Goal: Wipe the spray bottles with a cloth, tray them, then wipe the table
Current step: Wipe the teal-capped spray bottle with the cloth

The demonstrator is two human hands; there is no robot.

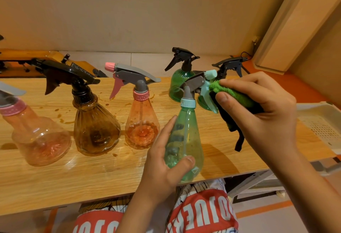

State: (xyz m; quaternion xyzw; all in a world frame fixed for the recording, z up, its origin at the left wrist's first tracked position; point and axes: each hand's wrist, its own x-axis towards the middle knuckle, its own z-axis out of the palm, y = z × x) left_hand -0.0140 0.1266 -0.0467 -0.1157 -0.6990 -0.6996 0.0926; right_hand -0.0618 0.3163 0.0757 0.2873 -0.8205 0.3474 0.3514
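My left hand (166, 160) grips a light-green spray bottle (186, 133) by its body, lifted over the table's front edge. My right hand (258, 110) holds a green and black cloth (234, 96) pressed against that bottle's pale teal trigger (206, 90). On the wooden table (110, 173) stand a pink bottle (142, 120) with a grey sprayer, a brown bottle (96, 125) with a black sprayer, and another pink bottle (36, 134) at the left edge. Two green bottles with black sprayers, one (178, 83) clearer than the other (230, 66), stand behind. A white perforated tray (321, 122) lies at the right.
Brown liquid spots and smears (62, 118) mark the tabletop around the brown and pink bottles. A wooden object with black clamps (27, 62) lies behind the table at the left. The wall runs close behind, and a beige pillar (295, 20) rises at the right.
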